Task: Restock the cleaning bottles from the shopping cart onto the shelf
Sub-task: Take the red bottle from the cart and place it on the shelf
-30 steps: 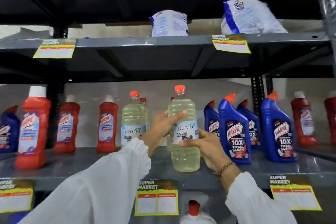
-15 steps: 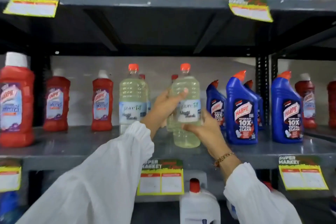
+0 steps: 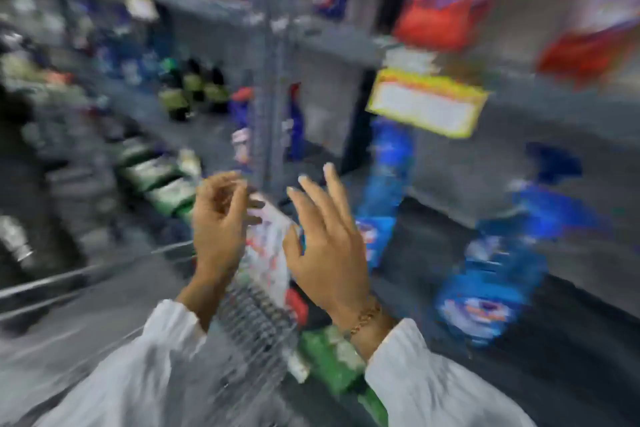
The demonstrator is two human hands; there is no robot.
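Note:
The view is heavily blurred by motion and looks down and left along the aisle. My left hand (image 3: 220,225) and my right hand (image 3: 329,246) hover side by side with fingers apart, and neither holds anything. Below them lies the wire shopping cart (image 3: 256,319). A white packet or bottle with a red and blue label (image 3: 268,246) shows between the hands, and green packs (image 3: 332,360) lie beside it. Red bottles (image 3: 440,3) stand on the grey shelf (image 3: 332,38) at upper right. The clear bleach bottle is out of sight.
Blue bottles (image 3: 491,281) stand on the lower shelf at right. A yellow price tag (image 3: 427,104) hangs from the shelf edge. A grey shelf upright (image 3: 273,80) rises just beyond my hands. More shelves with blurred goods (image 3: 162,184) run off to the left.
Both hands have let go of the clear bleach bottle, which was held at the shelf. The view has swung down and left to the cart, and the hands now hover over it holding nothing.

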